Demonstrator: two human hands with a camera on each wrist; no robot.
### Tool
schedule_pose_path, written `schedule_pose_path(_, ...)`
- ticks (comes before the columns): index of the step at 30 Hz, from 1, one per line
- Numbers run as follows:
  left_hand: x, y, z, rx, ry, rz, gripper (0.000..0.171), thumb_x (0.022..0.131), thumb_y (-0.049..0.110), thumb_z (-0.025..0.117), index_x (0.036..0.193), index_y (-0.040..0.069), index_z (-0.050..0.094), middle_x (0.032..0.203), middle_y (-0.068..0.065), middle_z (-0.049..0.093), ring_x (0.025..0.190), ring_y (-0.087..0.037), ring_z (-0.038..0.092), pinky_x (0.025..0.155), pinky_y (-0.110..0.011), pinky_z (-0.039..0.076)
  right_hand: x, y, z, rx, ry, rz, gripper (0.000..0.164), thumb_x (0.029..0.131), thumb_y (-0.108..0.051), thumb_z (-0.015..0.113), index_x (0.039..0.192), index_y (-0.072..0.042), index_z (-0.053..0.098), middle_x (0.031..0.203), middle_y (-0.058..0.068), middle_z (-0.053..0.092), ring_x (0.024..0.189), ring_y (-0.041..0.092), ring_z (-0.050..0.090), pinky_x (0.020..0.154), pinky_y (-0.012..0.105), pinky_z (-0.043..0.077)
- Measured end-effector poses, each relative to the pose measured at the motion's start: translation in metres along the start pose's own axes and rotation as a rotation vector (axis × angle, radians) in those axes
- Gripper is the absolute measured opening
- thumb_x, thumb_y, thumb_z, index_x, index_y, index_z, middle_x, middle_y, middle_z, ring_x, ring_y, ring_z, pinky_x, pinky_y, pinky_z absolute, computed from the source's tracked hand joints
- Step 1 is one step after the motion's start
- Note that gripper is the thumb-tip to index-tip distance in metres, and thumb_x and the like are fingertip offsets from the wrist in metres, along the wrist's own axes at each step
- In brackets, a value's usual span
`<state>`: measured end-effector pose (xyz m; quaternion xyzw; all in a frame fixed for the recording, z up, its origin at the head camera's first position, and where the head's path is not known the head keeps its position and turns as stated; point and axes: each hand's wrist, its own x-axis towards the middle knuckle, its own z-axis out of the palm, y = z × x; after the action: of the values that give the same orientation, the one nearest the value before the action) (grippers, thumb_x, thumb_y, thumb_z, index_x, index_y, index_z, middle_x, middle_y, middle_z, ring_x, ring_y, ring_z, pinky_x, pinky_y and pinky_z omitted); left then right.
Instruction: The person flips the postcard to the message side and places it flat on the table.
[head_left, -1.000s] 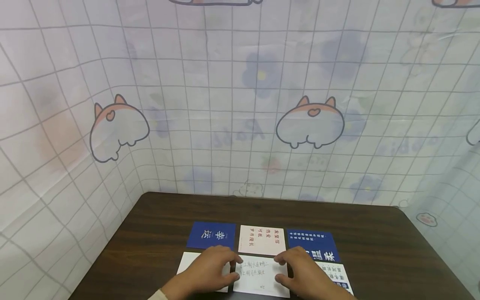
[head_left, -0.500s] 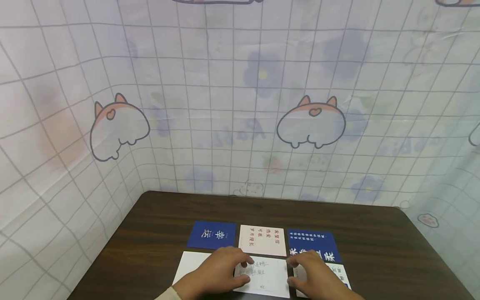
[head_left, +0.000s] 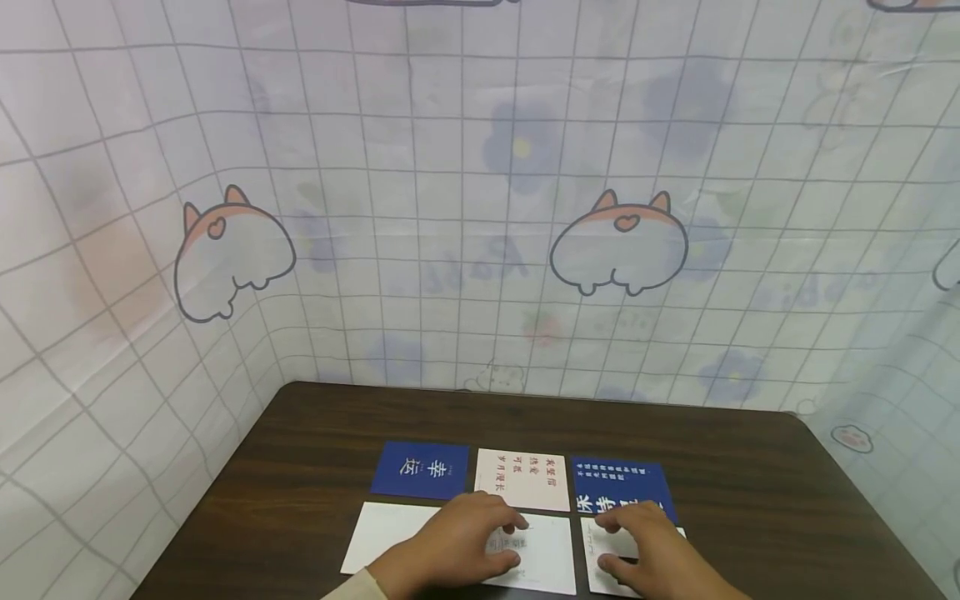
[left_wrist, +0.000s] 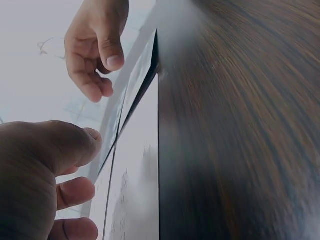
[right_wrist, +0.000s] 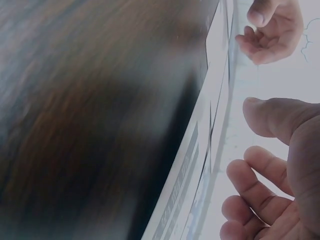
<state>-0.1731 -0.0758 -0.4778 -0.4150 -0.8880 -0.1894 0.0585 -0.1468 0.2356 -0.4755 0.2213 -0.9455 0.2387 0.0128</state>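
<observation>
Two rows of postcards lie flat on the dark table. In the head view my left hand (head_left: 468, 542) hovers over the front middle white card (head_left: 551, 550), which bears faint handwriting, and partly hides it. Its thumb and fingers are spread apart with nothing between them. My right hand (head_left: 645, 550) is above the front right card (head_left: 596, 554), covering much of it, also with loosely bent fingers and nothing held. A plain white card (head_left: 382, 533) lies at front left. Both wrist views show the fingers raised off the cards, with the card edge (left_wrist: 137, 185) below.
Behind lie a blue card (head_left: 420, 471) with white characters, a pale pink card (head_left: 522, 479) with red-brown characters, and another blue card (head_left: 622, 483). The brown wooden table (head_left: 757, 483) extends to a white grid-patterned curtain (head_left: 480, 250) at the back and sides.
Both hands have shifted to the right. The left has moved further over the front middle card, while the right has left that card's edge and is over the front right card. The cards appear unmoved.
</observation>
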Motion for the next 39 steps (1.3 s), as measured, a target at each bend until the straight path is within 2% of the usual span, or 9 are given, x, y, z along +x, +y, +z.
schedule_pose_path(4,0.006,0.004,-0.001,-0.013,-0.030,-0.016,0.032,0.090,0.039,0.076,0.118,0.024,0.072,0.100,0.019,0.065,0.098,0.000,0.059,0.086,-0.026,0.047,-0.004,0.005,-0.002,-0.041,0.056,-0.045,0.039,0.080,-0.030,0.088,0.111,-0.015,0.071,0.101,-0.011,0.066,0.101,0.017,0.055,0.088,0.041,0.051)
schedule_pose_path(8,0.011,0.007,0.000,-0.034,-0.044,-0.029,0.033,0.090,0.040,0.076,0.119,0.024,0.072,0.100,0.019,0.065,0.098,0.000,0.058,0.086,-0.026,0.047,-0.007,0.009,-0.006,-0.046,0.043,-0.031,0.040,0.079,-0.031,0.088,0.112,-0.016,0.071,0.102,-0.012,0.064,0.102,0.018,0.055,0.090,0.044,0.050)
schedule_pose_path(15,0.019,0.012,0.008,-0.029,-0.042,-0.002,0.034,0.091,0.041,0.074,0.120,0.023,0.073,0.099,0.018,0.066,0.095,0.001,0.057,0.087,-0.027,0.047,-0.011,0.015,-0.014,-0.002,-0.013,0.091,0.043,0.078,-0.034,0.089,0.113,-0.018,0.070,0.105,-0.010,0.062,0.107,0.023,0.053,0.093,0.052,0.050)
schedule_pose_path(21,0.027,0.015,0.009,-0.054,-0.072,-0.032,0.035,0.090,0.041,0.075,0.120,0.023,0.073,0.097,0.018,0.066,0.090,0.001,0.054,0.086,-0.027,0.046,-0.014,0.021,-0.020,-0.002,-0.010,0.111,0.044,0.078,-0.032,0.089,0.116,-0.017,0.071,0.106,-0.008,0.064,0.110,0.025,0.053,0.094,0.054,0.049)
schedule_pose_path(29,0.033,0.018,0.012,0.008,-0.052,-0.022,0.036,0.089,0.043,0.076,0.119,0.024,0.073,0.095,0.019,0.065,0.090,0.001,0.055,0.088,-0.026,0.045,-0.014,0.026,-0.025,0.053,-0.069,0.268,0.048,0.075,-0.031,0.091,0.117,-0.019,0.071,0.118,0.002,0.064,0.116,0.031,0.052,0.100,0.063,0.044)
schedule_pose_path(35,0.039,0.019,0.017,0.059,-0.056,-0.016,0.038,0.088,0.047,0.076,0.120,0.027,0.073,0.094,0.021,0.064,0.091,0.000,0.055,0.090,-0.026,0.045,-0.017,0.033,-0.026,0.045,-0.068,0.275,0.051,0.074,-0.035,0.091,0.118,-0.018,0.071,0.121,0.005,0.063,0.116,0.032,0.052,0.099,0.064,0.044)
schedule_pose_path(39,0.042,0.021,0.019,0.050,-0.066,-0.033,0.039,0.088,0.047,0.076,0.121,0.026,0.073,0.095,0.021,0.064,0.092,0.000,0.055,0.087,-0.025,0.045,-0.019,0.038,-0.028,0.033,-0.053,0.234,0.052,0.074,-0.035,0.092,0.117,-0.016,0.070,0.118,0.004,0.064,0.116,0.033,0.052,0.098,0.064,0.044)
